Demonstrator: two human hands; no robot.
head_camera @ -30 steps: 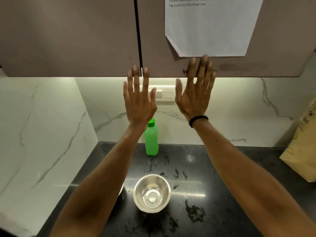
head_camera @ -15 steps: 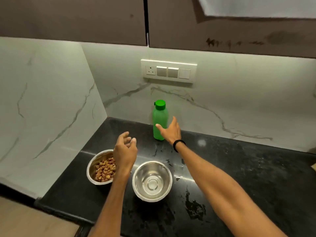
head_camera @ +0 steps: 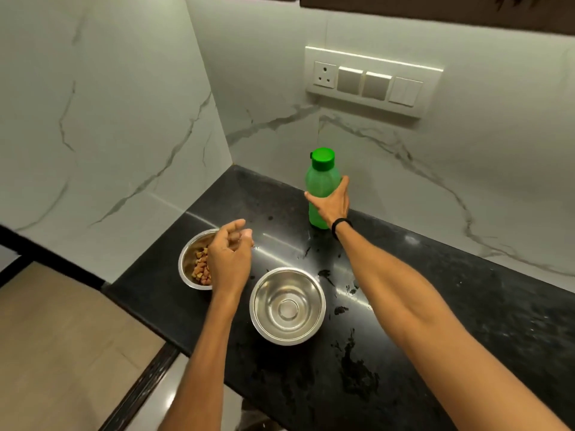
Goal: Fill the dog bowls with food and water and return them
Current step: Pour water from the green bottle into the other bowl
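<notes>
Green plastic bottle (head_camera: 322,178) is standing upright at the back of the black bench (head_camera: 466,290), close to the marble wall. The right grip (head_camera: 331,205) is wrapping round its middle, thumb on one side and fingers on the other. The left grip (head_camera: 230,259) is hovering with fingers loosely curled, holding nothing that shows, over a steel bowl (head_camera: 189,259) of brown kibble (head_camera: 200,267). Just beside it, a second steel bowl (head_camera: 287,306) is sitting among wet patches (head_camera: 354,371).
</notes>
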